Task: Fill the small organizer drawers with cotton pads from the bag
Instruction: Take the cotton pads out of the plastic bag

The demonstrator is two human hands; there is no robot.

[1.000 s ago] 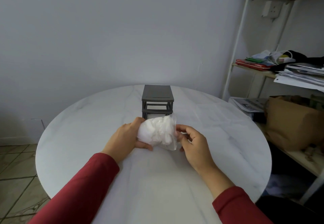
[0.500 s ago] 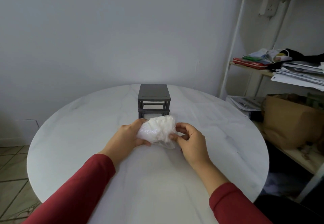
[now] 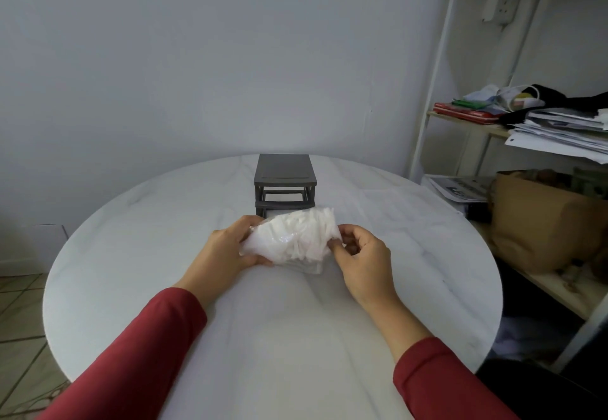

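A clear plastic bag of white cotton pads [image 3: 294, 238] is held just above the round white table [image 3: 131, 255], in front of me. My left hand [image 3: 230, 248] grips the bag's left end. My right hand [image 3: 362, 258] pinches the bag's right edge with curled fingers. Behind the bag stands a small dark grey drawer organizer [image 3: 284, 183]; its lower front is hidden by the bag, and I cannot tell how its drawers stand.
A white shelf unit [image 3: 437, 90] stands at the right with stacked papers [image 3: 559, 130], red books [image 3: 467, 113] and a brown paper bag [image 3: 539, 222]. A plain wall is close behind the table. Tiled floor shows at the lower left.
The bag has been turned slightly and spread wider between my hands. My right-hand fingers have shifted along its right edge. The view has drifted a little.
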